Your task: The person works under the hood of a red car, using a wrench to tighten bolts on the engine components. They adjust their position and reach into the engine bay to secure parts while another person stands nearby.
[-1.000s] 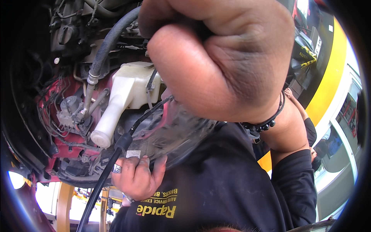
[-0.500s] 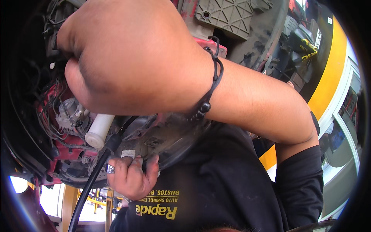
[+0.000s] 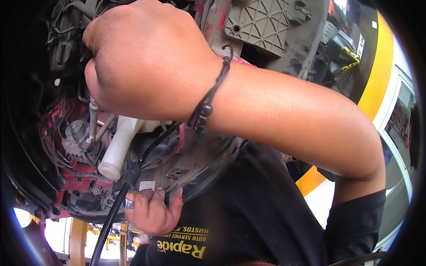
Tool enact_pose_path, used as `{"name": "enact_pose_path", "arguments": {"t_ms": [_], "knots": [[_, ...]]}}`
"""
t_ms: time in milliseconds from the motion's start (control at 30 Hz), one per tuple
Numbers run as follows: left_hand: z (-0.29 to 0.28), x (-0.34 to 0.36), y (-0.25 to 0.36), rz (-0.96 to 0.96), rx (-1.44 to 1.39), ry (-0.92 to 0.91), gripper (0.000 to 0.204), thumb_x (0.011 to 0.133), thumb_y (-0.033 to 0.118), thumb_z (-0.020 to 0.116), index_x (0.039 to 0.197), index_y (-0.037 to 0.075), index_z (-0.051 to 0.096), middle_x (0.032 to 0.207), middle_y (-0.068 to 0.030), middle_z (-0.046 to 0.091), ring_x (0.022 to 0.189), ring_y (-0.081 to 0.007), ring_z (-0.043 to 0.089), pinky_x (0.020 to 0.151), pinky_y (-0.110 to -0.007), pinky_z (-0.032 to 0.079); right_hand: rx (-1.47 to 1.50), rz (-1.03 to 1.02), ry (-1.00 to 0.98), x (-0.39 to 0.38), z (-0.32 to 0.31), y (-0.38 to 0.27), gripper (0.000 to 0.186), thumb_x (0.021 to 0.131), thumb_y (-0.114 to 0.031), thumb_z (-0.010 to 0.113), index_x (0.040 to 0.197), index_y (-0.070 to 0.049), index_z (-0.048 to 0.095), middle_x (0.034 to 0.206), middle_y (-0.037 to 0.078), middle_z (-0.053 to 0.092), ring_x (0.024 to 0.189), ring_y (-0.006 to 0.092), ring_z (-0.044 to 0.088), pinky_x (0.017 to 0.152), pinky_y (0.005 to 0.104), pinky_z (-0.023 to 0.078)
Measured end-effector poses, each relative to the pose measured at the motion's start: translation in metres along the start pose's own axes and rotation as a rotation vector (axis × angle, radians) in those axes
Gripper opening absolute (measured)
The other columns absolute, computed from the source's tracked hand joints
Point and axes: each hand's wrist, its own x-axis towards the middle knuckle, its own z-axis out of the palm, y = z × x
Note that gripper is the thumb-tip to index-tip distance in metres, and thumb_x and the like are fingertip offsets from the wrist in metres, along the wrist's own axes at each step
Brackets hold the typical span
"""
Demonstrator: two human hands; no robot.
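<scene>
My right hand (image 3: pixel 142 62) is closed in a fist over the open front of a car, its back toward me and a black beaded cord around the wrist. What lies inside the fist is hidden. Just below it, a slim silvery metal rod or pipe (image 3: pixel 93 117) shows; whether it meets the hand I cannot tell. Beside that stands a white plastic filler neck (image 3: pixel 120 148) with a round cap. My left hand (image 3: pixel 153 213), wearing a silver ring, rests its bent, parted fingers on the dusty front edge panel (image 3: pixel 195 186), near a small white label (image 3: pixel 147 185).
A black hose or cable (image 3: pixel 111 217) runs past my left hand toward the lower edge. A ribbed grey-brown plastic tray (image 3: pixel 259 26) lies at the top. Pumps and thin lines (image 3: pixel 75 133) crowd the left. A yellow-and-white wall (image 3: pixel 381 66) curves along the right.
My right fist has shifted slightly and looks smaller, uncovering the silvery rod and more of the white neck. Its elbow has moved right and down. My left hand stays on the panel.
</scene>
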Motion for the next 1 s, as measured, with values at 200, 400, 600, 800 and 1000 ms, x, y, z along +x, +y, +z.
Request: {"name": "enact_pose_path", "arguments": {"t_ms": [200,400,600,800,1000], "knots": [[-0.0023,-0.0009,0.0004,-0.047,-0.004,-0.044,0.035,0.077,0.025,0.091,0.080,0.000,0.067,0.073,-0.0111,0.060,0.063,-0.0277,0.057,0.058,-0.038,0.044,-0.031,0.019,-0.036,0.0058,0.0019,-0.0024,0.017,0.077,-0.021,0.070,0.081,-0.009,0.081,0.082,0.017,0.076,0.080,0.0322,0.077,0.075,0.0409,0.060],[-0.0034,0.0020,0.0011,-0.024,0.018,-0.056,0.034,0.076,0.024,0.091,0.078,0.002,0.065,0.074,-0.0115,0.061,0.062,-0.0283,0.057,0.057,-0.039,0.043,0.020,-0.006,-0.081,0.0058,-0.0025,-0.0010,0.018,0.078,-0.020,0.068,0.084,-0.008,0.081,0.084,0.017,0.077,0.082,0.0320,0.077,0.075,0.0411,0.061],[-0.0060,0.0028,0.0015,-0.070,-0.004,-0.095,0.033,0.075,0.024,0.091,0.079,0.003,0.065,0.075,-0.0093,0.062,0.063,-0.0277,0.060,0.057,-0.039,0.042,0.015,0.062,-0.210,0.0091,-0.0048,0.0004,0.018,0.083,-0.017,0.065,0.085,-0.009,0.081,0.085,0.016,0.077,0.082,0.0318,0.077,0.073,0.0416,0.060],[-0.0065,0.0004,0.0012,-0.083,0.005,-0.093,0.034,0.075,0.026,0.091,0.079,0.005,0.065,0.075,-0.0090,0.063,0.063,-0.0272,0.060,0.056,-0.039,0.043,0.022,-0.007,-0.148,0.0077,-0.0045,-0.0005,0.017,0.081,-0.016,0.066,0.083,-0.009,0.081,0.081,0.015,0.076,0.078,0.0298,0.077,0.069,0.0406,0.060],[-0.0034,0.0001,-0.0004,-0.118,-0.061,-0.060,0.032,0.077,0.027,0.089,0.080,0.004,0.066,0.074,-0.0085,0.063,0.057,-0.0272,0.061,0.052,-0.037,0.047,0.123,-0.036,-0.138,0.0043,-0.0034,0.0026,0.014,0.078,-0.016,0.067,0.077,-0.008,0.079,0.077,0.015,0.075,0.074,0.0292,0.076,0.064,0.0395,0.059]]}}
